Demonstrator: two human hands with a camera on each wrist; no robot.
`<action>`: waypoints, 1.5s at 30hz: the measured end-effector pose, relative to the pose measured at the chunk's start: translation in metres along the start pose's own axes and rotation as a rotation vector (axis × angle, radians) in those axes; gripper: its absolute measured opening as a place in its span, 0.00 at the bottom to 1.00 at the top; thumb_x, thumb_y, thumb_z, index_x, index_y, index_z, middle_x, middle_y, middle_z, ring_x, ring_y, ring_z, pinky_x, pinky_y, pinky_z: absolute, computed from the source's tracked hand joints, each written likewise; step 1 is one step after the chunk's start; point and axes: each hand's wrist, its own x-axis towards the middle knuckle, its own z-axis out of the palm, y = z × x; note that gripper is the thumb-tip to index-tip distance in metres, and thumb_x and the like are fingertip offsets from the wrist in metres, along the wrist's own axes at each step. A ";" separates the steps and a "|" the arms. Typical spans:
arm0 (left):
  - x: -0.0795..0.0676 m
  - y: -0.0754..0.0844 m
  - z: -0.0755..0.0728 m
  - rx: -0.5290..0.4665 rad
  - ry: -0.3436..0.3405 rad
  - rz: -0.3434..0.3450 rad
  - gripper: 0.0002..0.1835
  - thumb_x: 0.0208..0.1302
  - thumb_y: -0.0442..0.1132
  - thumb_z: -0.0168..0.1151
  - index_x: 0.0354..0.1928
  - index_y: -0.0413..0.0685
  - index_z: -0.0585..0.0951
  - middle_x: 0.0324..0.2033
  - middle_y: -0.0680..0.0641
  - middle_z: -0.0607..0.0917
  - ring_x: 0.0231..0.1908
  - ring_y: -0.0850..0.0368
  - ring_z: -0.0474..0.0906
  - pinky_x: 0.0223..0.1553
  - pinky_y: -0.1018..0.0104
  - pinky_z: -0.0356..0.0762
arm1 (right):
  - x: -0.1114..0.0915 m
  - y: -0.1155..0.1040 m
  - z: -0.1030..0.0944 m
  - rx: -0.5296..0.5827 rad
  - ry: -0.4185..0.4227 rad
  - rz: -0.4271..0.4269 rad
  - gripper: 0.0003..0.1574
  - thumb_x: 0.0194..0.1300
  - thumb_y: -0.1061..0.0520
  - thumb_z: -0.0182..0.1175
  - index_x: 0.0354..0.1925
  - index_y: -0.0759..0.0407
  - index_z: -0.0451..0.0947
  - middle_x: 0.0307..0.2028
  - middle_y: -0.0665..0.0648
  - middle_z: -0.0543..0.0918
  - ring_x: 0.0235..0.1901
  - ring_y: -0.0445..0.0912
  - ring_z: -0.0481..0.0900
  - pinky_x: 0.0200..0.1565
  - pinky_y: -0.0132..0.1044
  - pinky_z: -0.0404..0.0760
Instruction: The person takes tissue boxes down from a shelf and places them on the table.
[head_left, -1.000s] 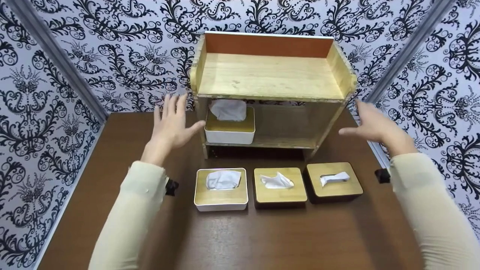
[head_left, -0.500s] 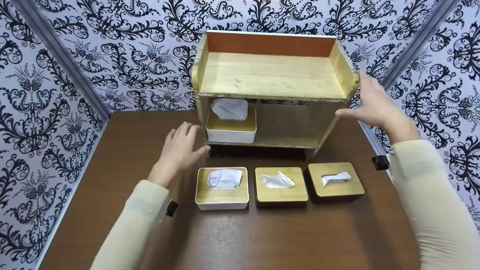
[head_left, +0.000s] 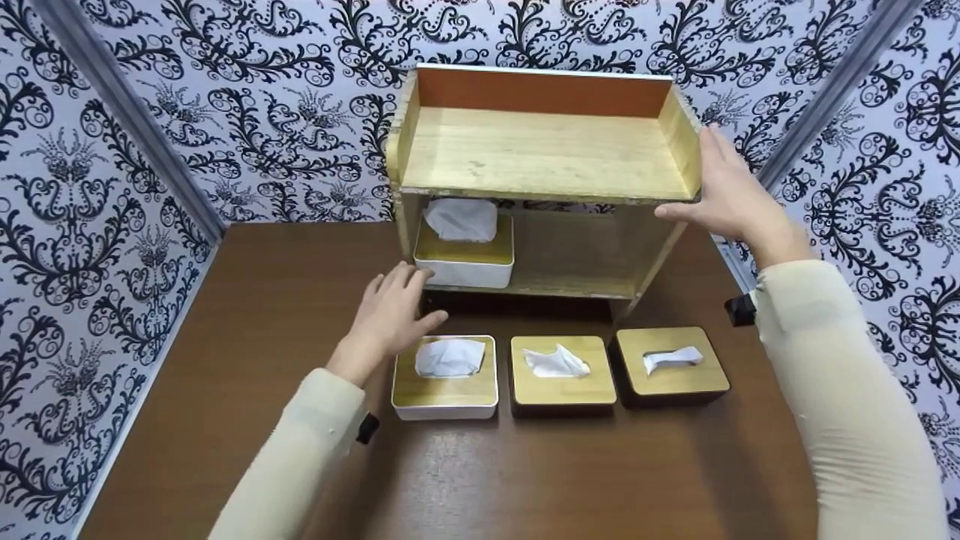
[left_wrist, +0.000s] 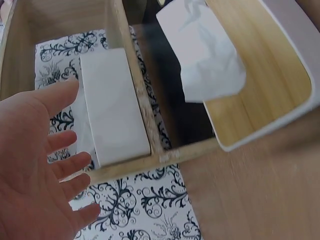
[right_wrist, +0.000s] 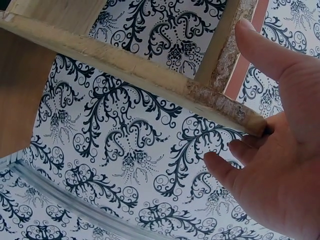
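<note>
My left hand [head_left: 390,313], its fingers spread, is in front of the wooden shelf's lower left corner. In the left wrist view its fingers reach toward a white tissue box [left_wrist: 115,107] standing in the shelf, apart from it as far as I can tell. My right hand [head_left: 739,199] rests against the right side panel of the shelf [head_left: 547,154]. Its fingers lie straight along the panel's outside, and the thumb crosses the front edge. The panel's end meets the palm in the right wrist view. The white tissue box [head_left: 465,271] sits at the left of the lower compartment.
In front of the shelf, a row of tissue boxes lies on the brown table [head_left: 487,480]: a white one [head_left: 445,394] at left, dark ones at middle [head_left: 562,390] and right [head_left: 673,379]. Patterned walls [head_left: 285,112] enclose the back and sides.
My left hand has come down and right, from beside the shelf to before its lower left corner. My right hand has moved up and left onto the right panel. The boxes stay put.
</note>
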 end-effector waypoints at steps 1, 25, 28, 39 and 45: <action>0.001 0.002 0.002 0.002 -0.001 0.008 0.38 0.64 0.61 0.59 0.70 0.50 0.64 0.69 0.40 0.66 0.74 0.42 0.55 0.74 0.39 0.49 | 0.001 0.000 0.000 0.002 -0.004 0.003 0.79 0.52 0.44 0.73 0.76 0.60 0.25 0.76 0.68 0.29 0.76 0.64 0.31 0.74 0.63 0.35; 0.034 0.056 0.016 0.049 -0.068 0.103 0.36 0.65 0.61 0.56 0.69 0.52 0.65 0.69 0.42 0.68 0.73 0.44 0.58 0.74 0.44 0.56 | 0.017 0.005 0.010 -0.072 0.076 0.038 0.83 0.44 0.34 0.75 0.78 0.52 0.30 0.78 0.61 0.38 0.77 0.63 0.38 0.75 0.62 0.33; 0.040 0.060 0.016 0.061 -0.077 0.114 0.36 0.66 0.62 0.56 0.69 0.52 0.65 0.69 0.43 0.67 0.73 0.44 0.57 0.74 0.44 0.55 | 0.017 0.006 0.011 -0.098 0.079 0.048 0.84 0.43 0.32 0.74 0.78 0.52 0.30 0.78 0.62 0.39 0.77 0.63 0.38 0.76 0.59 0.30; 0.069 0.078 0.015 0.123 -0.078 0.169 0.35 0.65 0.60 0.59 0.68 0.52 0.65 0.68 0.46 0.69 0.72 0.46 0.60 0.76 0.47 0.51 | 0.016 0.008 0.011 -0.132 0.092 0.054 0.84 0.44 0.29 0.72 0.78 0.53 0.29 0.78 0.61 0.37 0.77 0.61 0.37 0.75 0.60 0.28; 0.089 0.087 0.022 0.179 -0.080 0.180 0.37 0.62 0.61 0.61 0.69 0.53 0.66 0.69 0.47 0.69 0.75 0.46 0.52 0.77 0.46 0.45 | 0.015 0.008 0.012 -0.144 0.077 0.058 0.84 0.45 0.27 0.70 0.77 0.54 0.27 0.78 0.62 0.35 0.77 0.61 0.36 0.75 0.59 0.28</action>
